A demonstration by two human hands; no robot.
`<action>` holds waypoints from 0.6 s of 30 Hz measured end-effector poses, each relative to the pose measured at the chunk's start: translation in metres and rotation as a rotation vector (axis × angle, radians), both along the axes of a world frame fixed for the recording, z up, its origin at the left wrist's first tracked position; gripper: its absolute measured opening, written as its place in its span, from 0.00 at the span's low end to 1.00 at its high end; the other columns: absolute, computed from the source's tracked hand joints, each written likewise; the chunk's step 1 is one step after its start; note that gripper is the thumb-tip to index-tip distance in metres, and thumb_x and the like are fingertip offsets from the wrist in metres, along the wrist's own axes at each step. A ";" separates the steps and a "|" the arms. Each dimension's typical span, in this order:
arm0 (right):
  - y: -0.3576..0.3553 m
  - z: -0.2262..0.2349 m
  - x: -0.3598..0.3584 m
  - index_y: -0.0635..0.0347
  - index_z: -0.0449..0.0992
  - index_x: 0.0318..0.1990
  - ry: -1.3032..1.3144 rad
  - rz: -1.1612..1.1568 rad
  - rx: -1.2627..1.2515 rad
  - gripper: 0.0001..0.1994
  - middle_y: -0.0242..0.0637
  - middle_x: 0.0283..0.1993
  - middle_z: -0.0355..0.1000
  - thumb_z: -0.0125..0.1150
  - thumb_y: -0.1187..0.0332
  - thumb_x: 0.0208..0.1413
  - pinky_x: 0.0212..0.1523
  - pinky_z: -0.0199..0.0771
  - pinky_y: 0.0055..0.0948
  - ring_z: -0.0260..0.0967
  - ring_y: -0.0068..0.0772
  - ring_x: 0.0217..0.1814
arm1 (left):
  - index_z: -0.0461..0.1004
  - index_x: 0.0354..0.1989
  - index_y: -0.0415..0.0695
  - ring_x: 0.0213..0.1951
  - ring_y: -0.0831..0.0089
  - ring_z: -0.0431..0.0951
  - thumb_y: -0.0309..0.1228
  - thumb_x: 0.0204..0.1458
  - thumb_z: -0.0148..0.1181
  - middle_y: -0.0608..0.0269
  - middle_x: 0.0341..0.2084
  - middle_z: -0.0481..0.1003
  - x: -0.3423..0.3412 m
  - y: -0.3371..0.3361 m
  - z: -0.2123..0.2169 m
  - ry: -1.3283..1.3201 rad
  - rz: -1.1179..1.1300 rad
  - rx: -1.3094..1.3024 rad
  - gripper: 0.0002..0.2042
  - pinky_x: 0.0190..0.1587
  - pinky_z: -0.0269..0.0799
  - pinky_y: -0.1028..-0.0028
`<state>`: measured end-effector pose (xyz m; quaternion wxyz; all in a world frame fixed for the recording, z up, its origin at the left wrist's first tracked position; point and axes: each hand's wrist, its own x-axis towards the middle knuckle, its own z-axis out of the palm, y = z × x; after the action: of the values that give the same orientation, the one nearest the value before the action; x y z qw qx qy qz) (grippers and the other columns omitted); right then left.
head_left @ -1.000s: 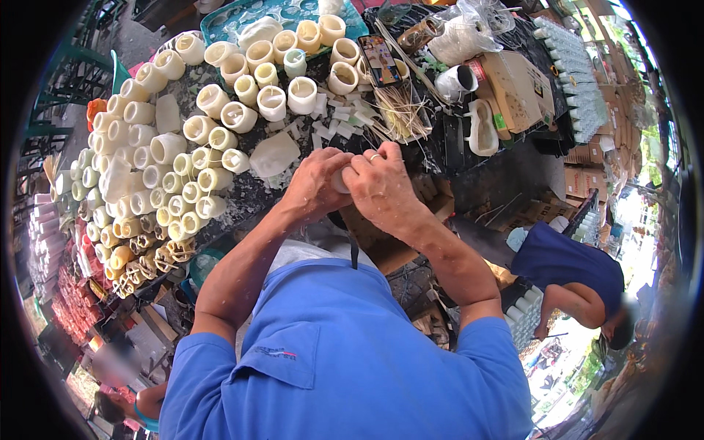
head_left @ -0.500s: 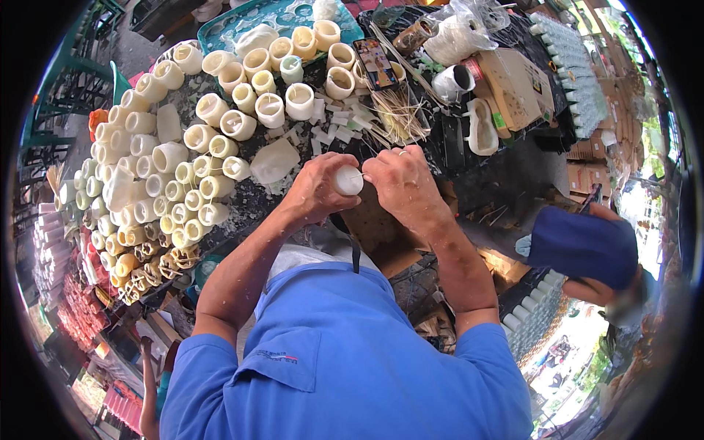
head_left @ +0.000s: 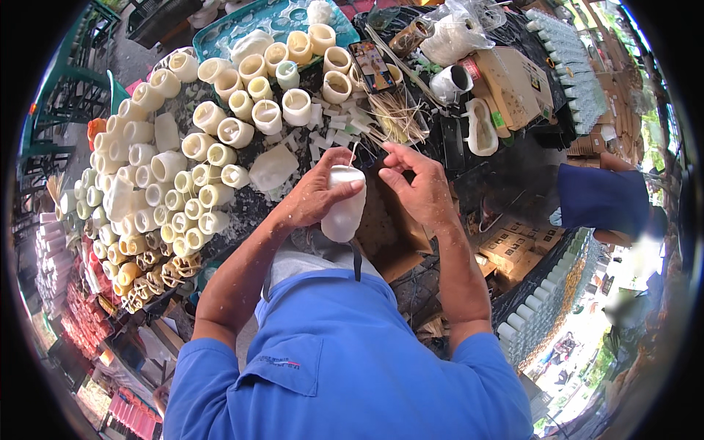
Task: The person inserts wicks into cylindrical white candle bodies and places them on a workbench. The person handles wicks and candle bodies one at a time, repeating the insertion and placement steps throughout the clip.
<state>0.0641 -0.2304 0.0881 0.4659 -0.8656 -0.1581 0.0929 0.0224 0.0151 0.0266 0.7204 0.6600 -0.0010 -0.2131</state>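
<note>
A white cylindrical candle [head_left: 342,213] is in my left hand [head_left: 317,192], the thumb across its upper side and the fingers behind it. Its flat top tilts away from me, and a pale wick [head_left: 353,153] stands up from it. To the right of the candle, my right hand [head_left: 420,189] hovers with thumb and forefinger apart. I see nothing between those fingers, and they do not touch the wick. Below the hands is an open cardboard box [head_left: 392,235]. Beyond them on the table lie white wax pieces [head_left: 339,126] and a bundle of thin sticks [head_left: 402,121].
Many hollow cream wax cups [head_left: 170,165] crowd the table's left side. A teal tray [head_left: 220,40], a phone [head_left: 372,66], a metal cup [head_left: 451,83] and cardboard pieces [head_left: 506,88] stand farther back. Another person [head_left: 603,196] is at the right, near rows of glass jars [head_left: 539,308].
My right hand has let go of the wick and drawn slightly right, its fingers parting. The candle has turned, so its long side now shows. The other person has shifted right.
</note>
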 end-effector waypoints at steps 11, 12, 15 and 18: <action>0.020 -0.106 -0.102 0.60 0.63 0.78 0.251 -0.170 0.214 0.48 0.45 0.64 0.72 0.84 0.71 0.48 0.55 0.82 0.33 0.79 0.36 0.51 | 0.70 0.63 0.39 0.58 0.52 0.80 0.51 0.77 0.46 0.51 0.56 0.79 -0.004 -0.032 -0.070 0.798 0.626 -0.909 0.25 0.67 0.73 0.45; 0.024 -0.117 -0.105 0.60 0.64 0.78 0.192 -0.226 0.147 0.49 0.45 0.64 0.73 0.85 0.70 0.48 0.57 0.81 0.33 0.79 0.38 0.53 | 0.72 0.60 0.39 0.58 0.54 0.81 0.51 0.77 0.47 0.51 0.53 0.80 -0.010 -0.038 -0.079 0.833 0.608 -0.917 0.24 0.67 0.73 0.48; 0.030 -0.145 -0.114 0.61 0.65 0.77 0.110 -0.268 0.209 0.49 0.44 0.66 0.74 0.88 0.65 0.49 0.67 0.76 0.34 0.77 0.41 0.62 | 0.76 0.57 0.41 0.51 0.57 0.85 0.48 0.74 0.53 0.54 0.46 0.84 -0.034 -0.054 -0.107 0.744 0.529 -0.629 0.21 0.60 0.78 0.53; 0.026 -0.157 -0.135 0.62 0.65 0.76 0.511 -0.362 0.484 0.44 0.41 0.68 0.74 0.84 0.64 0.56 0.69 0.76 0.33 0.75 0.34 0.67 | 0.79 0.53 0.39 0.48 0.65 0.85 0.43 0.72 0.60 0.58 0.45 0.83 -0.048 -0.046 -0.130 0.665 0.424 -0.310 0.18 0.53 0.82 0.61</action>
<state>-0.0706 -0.2042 -0.0694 0.6897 -0.6936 0.1007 0.1818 -0.0254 -0.0308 -0.1033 0.8002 0.4247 0.3351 -0.2590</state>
